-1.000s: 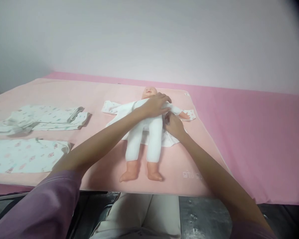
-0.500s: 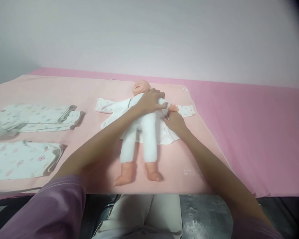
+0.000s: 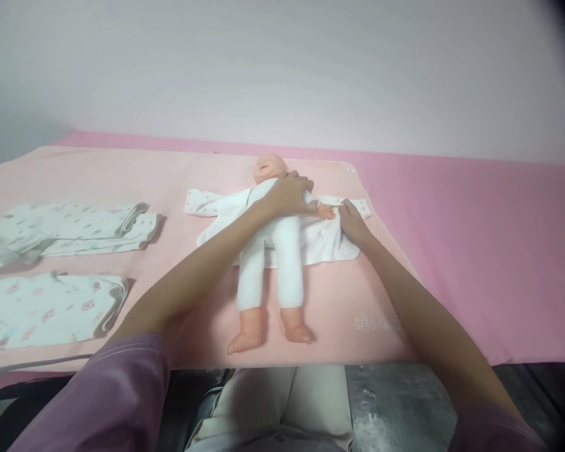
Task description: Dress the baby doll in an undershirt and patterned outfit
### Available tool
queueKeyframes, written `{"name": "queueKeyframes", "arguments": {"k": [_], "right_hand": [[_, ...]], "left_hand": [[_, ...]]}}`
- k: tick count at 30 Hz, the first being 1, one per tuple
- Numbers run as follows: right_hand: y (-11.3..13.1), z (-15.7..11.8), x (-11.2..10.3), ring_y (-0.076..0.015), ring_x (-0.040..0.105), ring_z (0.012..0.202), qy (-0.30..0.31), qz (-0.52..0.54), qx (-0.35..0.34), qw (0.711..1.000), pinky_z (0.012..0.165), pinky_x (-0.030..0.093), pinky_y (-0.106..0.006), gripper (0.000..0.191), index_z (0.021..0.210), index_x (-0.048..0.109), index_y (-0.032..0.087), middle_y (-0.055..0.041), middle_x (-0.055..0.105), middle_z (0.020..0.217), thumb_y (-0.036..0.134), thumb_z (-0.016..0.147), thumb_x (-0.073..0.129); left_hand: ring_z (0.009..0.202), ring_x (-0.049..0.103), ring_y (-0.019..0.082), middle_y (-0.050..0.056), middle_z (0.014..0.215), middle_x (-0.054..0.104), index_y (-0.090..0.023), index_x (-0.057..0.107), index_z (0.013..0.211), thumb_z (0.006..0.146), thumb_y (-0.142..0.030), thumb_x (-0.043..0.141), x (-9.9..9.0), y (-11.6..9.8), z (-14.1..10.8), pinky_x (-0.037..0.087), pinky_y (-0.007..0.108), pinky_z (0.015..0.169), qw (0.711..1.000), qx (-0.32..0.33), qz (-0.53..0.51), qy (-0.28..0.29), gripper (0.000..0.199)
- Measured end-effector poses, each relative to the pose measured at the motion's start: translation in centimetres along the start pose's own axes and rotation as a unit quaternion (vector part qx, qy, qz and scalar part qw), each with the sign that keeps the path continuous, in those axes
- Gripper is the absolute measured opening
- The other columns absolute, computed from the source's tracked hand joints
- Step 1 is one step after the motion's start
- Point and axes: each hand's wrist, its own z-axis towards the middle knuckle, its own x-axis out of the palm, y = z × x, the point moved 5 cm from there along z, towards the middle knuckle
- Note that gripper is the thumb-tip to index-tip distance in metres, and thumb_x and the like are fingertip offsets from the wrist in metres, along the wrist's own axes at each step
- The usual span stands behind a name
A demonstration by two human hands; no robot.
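Observation:
A baby doll (image 3: pixel 290 257) with a white body lies on its back, head away from me and feet towards me. Spread open beneath it is a white baby shirt (image 3: pixel 329 242) with patterned sleeves. My left hand (image 3: pixel 288 193) rests across the doll's chest, its fingers wrapped round the doll's arm on the right side. The doll's small hand sticks out beside my thumb, above the shirt's right sleeve. My right hand (image 3: pixel 354 225) pinches the shirt's right front panel near that sleeve; the fingertips are partly hidden.
Folded printed baby clothes (image 3: pixel 70 229) lie on the left, with another folded printed cloth (image 3: pixel 47 311) nearer me. A peach mat (image 3: pixel 207 169) lies under everything, over a pink table cover (image 3: pixel 475 251). A pale wall (image 3: pixel 282 69) stands behind the table.
My right hand has moved right, away from the doll's hand, drawing the shirt's right panel outward so it lies more spread. My left hand stays at the doll's arm.

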Motion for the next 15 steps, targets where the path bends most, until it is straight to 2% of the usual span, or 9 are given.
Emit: {"name": "queueKeyframes", "arguments": {"k": [4, 7, 11, 15], "right_hand": [[0.7, -0.4, -0.1, -0.0187, 0.045, 0.081, -0.041, -0.047, -0.028, 0.998, 0.076, 0.039, -0.031, 0.024, 0.09, 0.034, 0.026, 0.0024, 0.042, 0.082, 0.037, 0.106, 0.047], [1.9, -0.8, -0.2, -0.0198, 0.047, 0.08, -0.05, -0.108, -0.071, 0.99, 0.075, 0.037, -0.033, 0.021, 0.089, 0.034, 0.027, 0.0017, 0.044, 0.081, 0.032, 0.106, 0.046], [3.7, -1.7, 0.1, -0.0219, 0.05, 0.077, -0.054, -0.184, -0.123, 0.974, 0.073, 0.036, -0.035, 0.022, 0.091, 0.034, 0.027, -0.0005, 0.051, 0.081, 0.034, 0.107, 0.047], [4.6, -2.6, 0.9, -0.0225, 0.05, 0.074, -0.029, -0.216, -0.136, 0.966, 0.07, 0.034, -0.036, 0.028, 0.09, 0.034, 0.027, -0.0012, 0.053, 0.08, 0.039, 0.106, 0.054]], "left_hand": [[0.126, 0.061, 0.041, 0.02, 0.123, 0.077, -0.014, 0.074, 0.113, 0.106, -0.043, 0.057, 0.9, -0.5, 0.8, 0.043, 0.056, 0.114, 0.998, -0.008, 0.053, 0.026, 0.034], [0.128, 0.06, 0.042, 0.023, 0.129, 0.076, -0.012, 0.075, 0.12, 0.108, -0.04, 0.053, 1.4, 0.0, 0.9, 0.042, 0.058, 0.116, 0.996, -0.016, 0.081, 0.02, 0.037], [0.131, 0.059, 0.044, 0.026, 0.133, 0.074, -0.009, 0.074, 0.126, 0.11, -0.038, 0.051, 2.2, 0.9, 1.2, 0.043, 0.059, 0.115, 0.994, -0.058, 0.095, -0.008, 0.04], [0.133, 0.059, 0.043, 0.026, 0.133, 0.074, -0.01, 0.072, 0.129, 0.111, -0.04, 0.052, 2.7, 1.1, 1.8, 0.042, 0.059, 0.116, 0.992, -0.083, 0.095, -0.015, 0.041]]}}
